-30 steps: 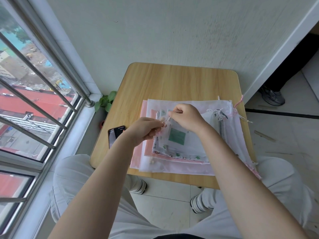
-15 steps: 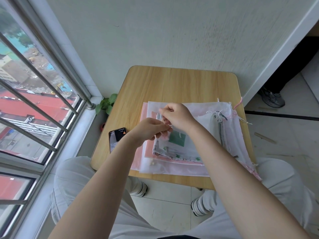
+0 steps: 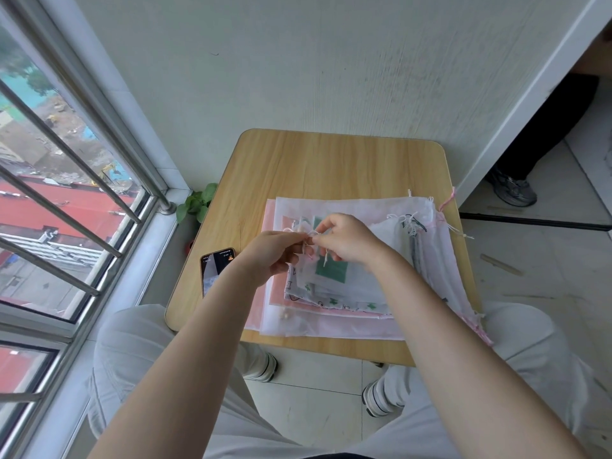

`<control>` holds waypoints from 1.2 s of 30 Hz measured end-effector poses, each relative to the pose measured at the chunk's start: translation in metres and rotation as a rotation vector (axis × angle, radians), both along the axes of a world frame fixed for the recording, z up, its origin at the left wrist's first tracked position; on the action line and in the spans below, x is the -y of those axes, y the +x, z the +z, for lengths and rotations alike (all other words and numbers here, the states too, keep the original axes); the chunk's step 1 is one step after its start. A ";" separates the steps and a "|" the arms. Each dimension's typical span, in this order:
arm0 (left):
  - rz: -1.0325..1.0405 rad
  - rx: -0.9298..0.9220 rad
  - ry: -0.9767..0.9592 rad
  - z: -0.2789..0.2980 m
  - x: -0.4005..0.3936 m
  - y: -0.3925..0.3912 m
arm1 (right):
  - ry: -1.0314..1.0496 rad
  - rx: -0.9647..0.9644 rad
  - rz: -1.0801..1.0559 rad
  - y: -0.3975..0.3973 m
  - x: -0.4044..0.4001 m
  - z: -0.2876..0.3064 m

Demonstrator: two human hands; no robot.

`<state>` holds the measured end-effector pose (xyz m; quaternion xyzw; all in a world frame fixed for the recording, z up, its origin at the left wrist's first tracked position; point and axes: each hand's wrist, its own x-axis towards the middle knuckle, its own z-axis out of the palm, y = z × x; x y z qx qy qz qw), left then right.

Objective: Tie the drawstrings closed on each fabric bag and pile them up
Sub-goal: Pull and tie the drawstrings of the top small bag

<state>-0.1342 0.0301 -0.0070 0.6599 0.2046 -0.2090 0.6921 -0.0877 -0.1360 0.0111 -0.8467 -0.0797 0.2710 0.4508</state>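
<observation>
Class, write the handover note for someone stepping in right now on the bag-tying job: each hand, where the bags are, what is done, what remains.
Left hand: pinches the white drawstring of the top small bag.
Right hand: pinches the same drawstring from the other side; a loose end hangs below it.
Bags: the small bag lies on a flat stack of pink and white bags on the wooden table. More bags with knotted-looking strings lie at the stack's right.
Done: whether the knot is closed cannot be told.
Left: finish this tie, add the bag to the pile, check the rest.
A phone lies at the table's left edge.
</observation>
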 end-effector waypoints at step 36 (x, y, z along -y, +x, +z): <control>0.187 -0.002 0.026 -0.002 0.004 0.001 | 0.033 -0.041 -0.082 -0.013 -0.005 0.003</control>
